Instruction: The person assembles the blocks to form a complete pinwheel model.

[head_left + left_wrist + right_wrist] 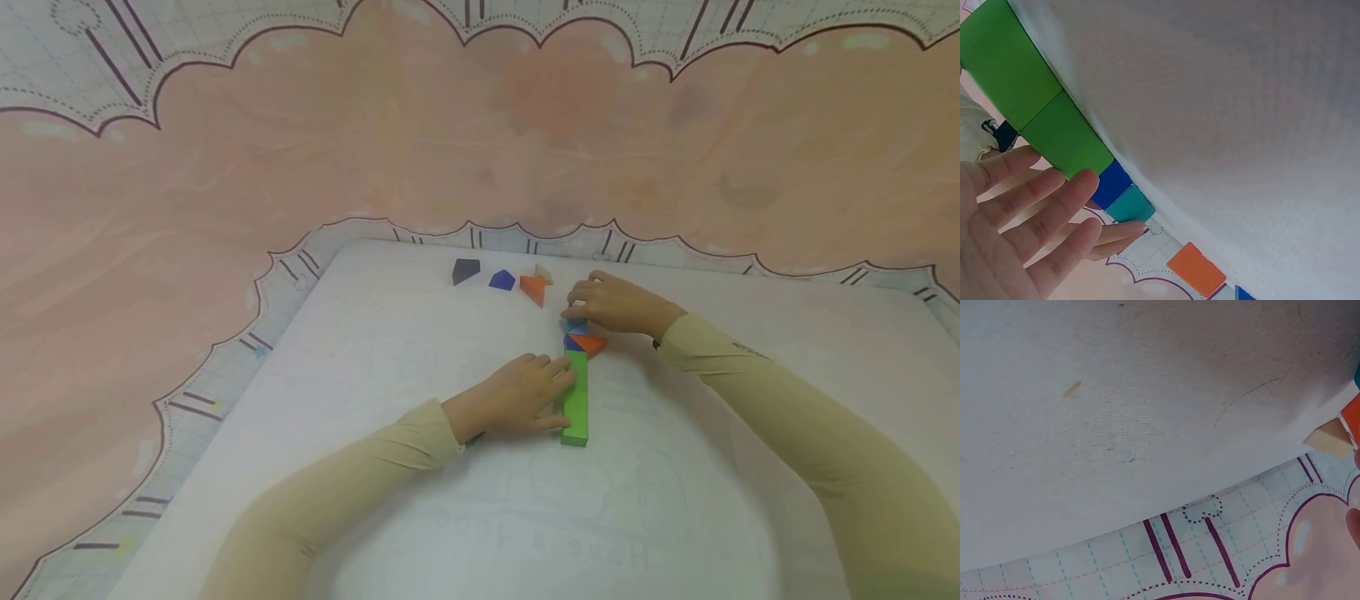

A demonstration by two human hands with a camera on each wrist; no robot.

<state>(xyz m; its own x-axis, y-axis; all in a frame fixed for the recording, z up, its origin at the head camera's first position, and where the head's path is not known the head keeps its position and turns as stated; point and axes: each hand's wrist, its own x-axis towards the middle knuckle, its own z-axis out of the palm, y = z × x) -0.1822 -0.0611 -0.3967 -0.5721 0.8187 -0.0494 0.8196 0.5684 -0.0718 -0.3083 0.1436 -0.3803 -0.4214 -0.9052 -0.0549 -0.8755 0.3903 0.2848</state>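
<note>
In the head view two green blocks [575, 412] stand end to end in a row. Beyond them come a dark blue piece [573, 342], an orange triangular block [590, 344] sticking out to the right, and light blue pieces. My left hand [525, 393] touches the left side of the green blocks with spread, mostly straight fingers. At the row's far end my right hand [618, 304] bends its fingers around a teal block [1130, 204], partly covering it. The left wrist view shows fingertips against that block's end.
Past the row lie a black block [466, 271], a blue pentagonal block [502, 280], another orange block [533, 289] and a tan block [543, 273]. A dark piece [476, 437] shows partly under my left wrist. The white table [375, 292] ends before a patterned cloth [487, 150].
</note>
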